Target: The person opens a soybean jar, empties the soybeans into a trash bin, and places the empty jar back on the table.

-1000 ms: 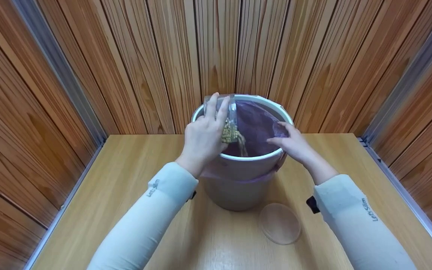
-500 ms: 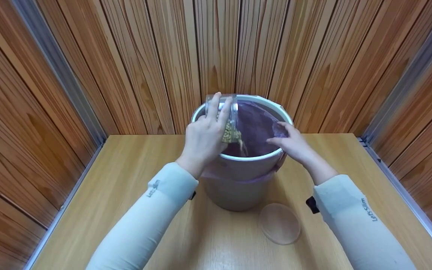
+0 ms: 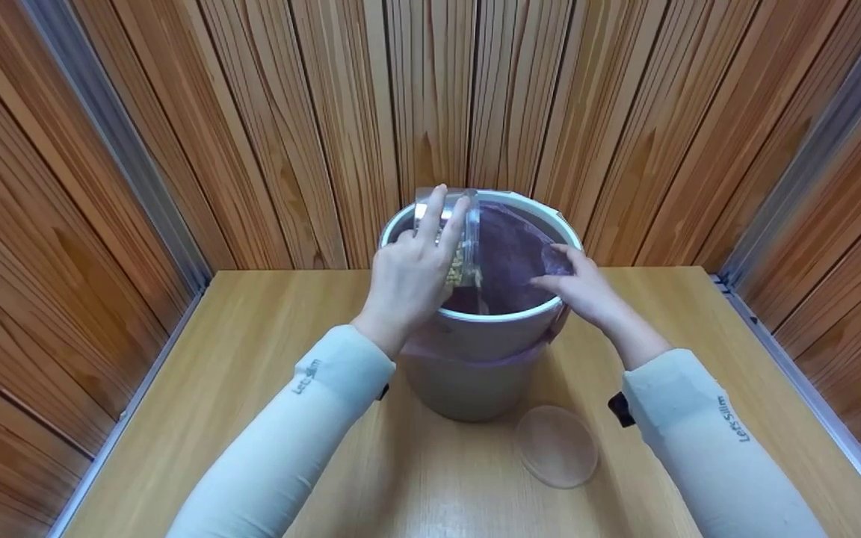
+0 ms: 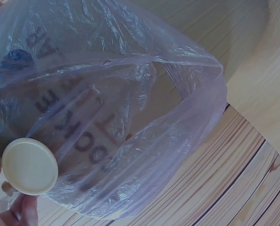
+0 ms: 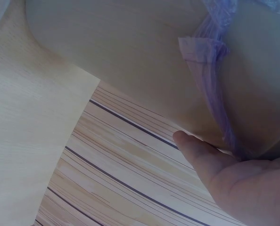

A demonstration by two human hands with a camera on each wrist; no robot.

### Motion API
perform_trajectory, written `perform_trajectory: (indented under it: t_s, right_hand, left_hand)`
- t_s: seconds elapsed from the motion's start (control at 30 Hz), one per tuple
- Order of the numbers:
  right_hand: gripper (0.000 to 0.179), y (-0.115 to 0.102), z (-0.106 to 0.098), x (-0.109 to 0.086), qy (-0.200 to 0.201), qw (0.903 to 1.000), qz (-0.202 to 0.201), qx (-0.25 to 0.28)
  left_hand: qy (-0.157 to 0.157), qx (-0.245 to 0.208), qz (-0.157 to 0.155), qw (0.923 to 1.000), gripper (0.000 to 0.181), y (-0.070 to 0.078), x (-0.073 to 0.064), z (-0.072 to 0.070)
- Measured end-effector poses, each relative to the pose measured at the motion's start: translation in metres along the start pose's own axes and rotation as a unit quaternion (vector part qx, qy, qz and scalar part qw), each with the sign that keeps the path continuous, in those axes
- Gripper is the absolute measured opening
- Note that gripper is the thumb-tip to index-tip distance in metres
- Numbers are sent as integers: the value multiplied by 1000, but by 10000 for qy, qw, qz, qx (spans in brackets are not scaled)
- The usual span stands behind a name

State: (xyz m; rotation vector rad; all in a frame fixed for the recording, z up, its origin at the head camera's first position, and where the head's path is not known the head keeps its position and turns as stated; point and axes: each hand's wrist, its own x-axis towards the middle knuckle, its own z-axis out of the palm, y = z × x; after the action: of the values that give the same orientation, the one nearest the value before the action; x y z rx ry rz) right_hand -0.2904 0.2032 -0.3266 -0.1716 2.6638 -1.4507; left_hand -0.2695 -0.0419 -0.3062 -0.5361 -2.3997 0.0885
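My left hand [image 3: 412, 273] grips a clear plastic jar [image 3: 471, 217] tipped on its side over the bin, its mouth facing right. Pale yellow-green bits [image 3: 456, 269] sit low in the jar, and a thin trickle falls from its mouth. A thin purple plastic bag [image 3: 509, 246] lines the grey bin [image 3: 468, 388] and folds down outside the white rim. Over the right side of that rim, my right hand [image 3: 584, 284] holds the bag between thumb and fingers. In the right wrist view, a twisted purple strip [image 5: 208, 89] hangs down the bin's wall near the hand.
A clear round lid [image 3: 556, 447] lies on the wooden table [image 3: 273, 373], in front and right of the bin. Wood-patterned panels [image 3: 430, 97] stand behind and at both sides. A round cream knob [image 4: 29, 166] shows by the left hand.
The jar has shifted slightly right with my left hand. Fewer bits show inside it, and the falling stream has thinned. My right hand stays at the rim.
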Motion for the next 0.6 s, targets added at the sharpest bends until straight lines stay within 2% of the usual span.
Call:
perform_trajectory:
  t_s: [0.2, 0.43, 0.6]
  right_hand:
    - [80, 0, 1, 0, 16, 10000, 60, -10]
    - [79, 0, 1, 0, 83, 10000, 1, -40]
    - [81, 0, 1, -1, 34, 10000, 1, -37]
  left_hand:
    - [89, 107, 80, 9999, 92, 0, -1, 1]
    - [29, 279, 181, 9994, 89, 1, -1, -1]
    - [154, 401, 224, 9988, 88, 2, -1, 0]
